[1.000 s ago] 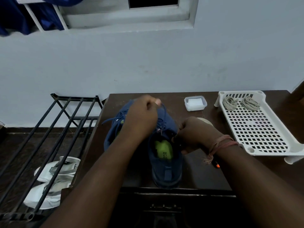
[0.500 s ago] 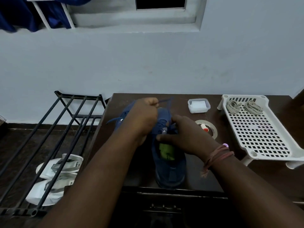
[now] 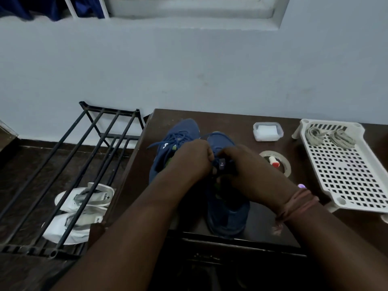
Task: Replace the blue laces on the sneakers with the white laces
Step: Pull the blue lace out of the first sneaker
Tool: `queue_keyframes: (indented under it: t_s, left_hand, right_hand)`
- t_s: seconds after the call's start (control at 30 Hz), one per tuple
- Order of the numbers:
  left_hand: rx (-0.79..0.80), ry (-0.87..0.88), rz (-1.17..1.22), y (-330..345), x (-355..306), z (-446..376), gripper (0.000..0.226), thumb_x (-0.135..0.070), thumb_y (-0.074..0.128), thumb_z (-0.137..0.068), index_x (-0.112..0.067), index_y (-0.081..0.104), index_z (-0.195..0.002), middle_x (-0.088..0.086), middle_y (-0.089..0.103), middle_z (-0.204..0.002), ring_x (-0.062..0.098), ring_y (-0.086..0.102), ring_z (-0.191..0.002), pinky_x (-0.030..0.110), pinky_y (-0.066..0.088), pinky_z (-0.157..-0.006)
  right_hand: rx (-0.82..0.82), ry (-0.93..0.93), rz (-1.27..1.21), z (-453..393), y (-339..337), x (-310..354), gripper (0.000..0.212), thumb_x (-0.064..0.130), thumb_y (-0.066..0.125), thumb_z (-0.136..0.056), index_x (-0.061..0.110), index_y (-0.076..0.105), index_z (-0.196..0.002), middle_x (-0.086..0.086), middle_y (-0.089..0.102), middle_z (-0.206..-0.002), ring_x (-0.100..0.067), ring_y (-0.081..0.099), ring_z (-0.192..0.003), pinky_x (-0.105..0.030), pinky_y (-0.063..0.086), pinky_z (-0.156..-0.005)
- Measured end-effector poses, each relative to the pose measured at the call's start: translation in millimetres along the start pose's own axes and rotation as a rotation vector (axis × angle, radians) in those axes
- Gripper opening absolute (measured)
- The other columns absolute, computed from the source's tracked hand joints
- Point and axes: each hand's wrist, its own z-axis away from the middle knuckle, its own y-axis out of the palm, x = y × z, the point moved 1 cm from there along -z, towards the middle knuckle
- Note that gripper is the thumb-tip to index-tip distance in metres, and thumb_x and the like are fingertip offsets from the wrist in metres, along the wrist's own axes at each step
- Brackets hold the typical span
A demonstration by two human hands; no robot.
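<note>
Tabletop: dark brown wooden tabletop (image 3: pixel 241 120) carries the whole job, both shoes set toward its left edge.
Tray: white perforated plastic tray (image 3: pixel 348 175) sits at the right edge.
Sneakers: pair of blue mesh sneakers (image 3: pixel 180 131) stand side by side, toes to the far edge; the left one is fully laced, the right one sits under the hands.
White laces: two coiled off-white laces (image 3: pixel 329 136) lie untouched in the tray's far end, well apart from the shoes.
Blue laces: thin blue laces (image 3: pixel 168 139) are threaded through the left shoe, loose ends trailing toward the left edge.
Progress: early going, I'd say; unlacing in hand, no white lace fitted anywhere.
Left hand: left hand (image 3: pixel 191 158) is curled tight, fingers pinching something at the right shoe's throat, seemingly its lace.
Right hand: right hand (image 3: pixel 247 166) is curled around the right shoe's tongue, bracing it.
</note>
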Motion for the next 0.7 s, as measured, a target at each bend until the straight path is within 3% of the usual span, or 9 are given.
queue_keyframes:
  t_s: [0.2, 0.3, 0.4, 0.5, 0.57, 0.63, 0.7]
  left_hand:
    - [0.069, -0.100, 0.071, -1, 11, -9, 0.014, -0.005, 0.064, -0.091, -0.018, 0.068, -0.094, 0.009, 0.068, -0.109, 0.030, 0.069, -0.097, 0.041, 0.056, -0.093]
    - [0.059, -0.181, 0.126, 3, 12, -12, 0.017, -0.005, 0.061, -0.092, -0.005, 0.071, -0.106, 0.016, 0.070, -0.109, 0.032, 0.070, -0.098, 0.043, 0.059, -0.088]
    - [0.048, -0.236, 0.273, 6, 14, -13, 0.020, -0.005, 0.057, -0.094, -0.003, 0.069, -0.110, 0.015, 0.073, -0.105, 0.031, 0.073, -0.096, 0.044, 0.062, -0.083]
    - [0.078, -0.277, 0.408, 5, 14, -13, 0.010, -0.002, 0.057, -0.094, -0.008, 0.065, -0.098, 0.012, 0.070, -0.094, 0.027, 0.073, -0.084, 0.039, 0.063, -0.078]
    - [0.100, -0.286, 0.463, 5, 16, -13, 0.011, -0.002, 0.058, -0.094, -0.011, 0.063, -0.091, 0.008, 0.068, -0.085, 0.022, 0.070, -0.074, 0.034, 0.063, -0.073]
    - [0.112, -0.297, 0.495, 4, 16, -11, 0.013, -0.001, 0.058, -0.094, -0.012, 0.062, -0.087, 0.006, 0.067, -0.081, 0.020, 0.068, -0.069, 0.032, 0.063, -0.072]
    - [0.111, -0.303, 0.499, 3, 16, -11, 0.011, -0.001, 0.058, -0.093, -0.010, 0.063, -0.090, 0.009, 0.068, -0.084, 0.024, 0.070, -0.074, 0.037, 0.064, -0.076]
  right_hand:
    - [0.007, 0.106, -0.009, -2, -12, -26, 0.035, 0.014, 0.067, -0.085, 0.024, 0.061, -0.118, -0.001, 0.063, -0.116, -0.019, 0.062, -0.096, -0.026, 0.046, -0.073]
    - [0.066, 0.140, -0.077, -5, -14, -30, 0.037, 0.010, 0.066, -0.085, 0.024, 0.058, -0.119, -0.003, 0.060, -0.120, -0.023, 0.064, -0.091, -0.036, 0.057, -0.077]
    - [0.045, 0.046, -0.051, -3, -11, -25, 0.049, 0.006, 0.064, -0.084, 0.028, 0.050, -0.125, -0.006, 0.046, -0.129, -0.022, 0.057, -0.092, -0.026, 0.051, -0.070]
    - [0.018, -0.121, 0.184, 3, 0, -11, 0.056, 0.019, 0.070, -0.082, 0.033, 0.047, -0.131, -0.005, 0.026, -0.143, -0.027, 0.041, -0.121, -0.037, 0.048, -0.093]
    - [0.076, -0.109, 0.253, 1, 11, -6, 0.055, 0.032, 0.071, -0.082, 0.033, 0.049, -0.132, -0.005, 0.025, -0.143, -0.029, 0.033, -0.127, -0.042, 0.045, -0.099]
    - [0.121, -0.093, 0.213, -4, 19, -3, 0.039, 0.041, 0.065, -0.081, 0.033, 0.056, -0.118, -0.004, 0.036, -0.134, -0.030, 0.037, -0.123, -0.046, 0.044, -0.100]
    - [0.047, -0.081, 0.028, -6, 16, 3, 0.023, 0.053, 0.063, -0.076, 0.032, 0.062, -0.086, 0.000, 0.056, -0.106, -0.024, 0.055, -0.101, -0.046, 0.050, -0.088]
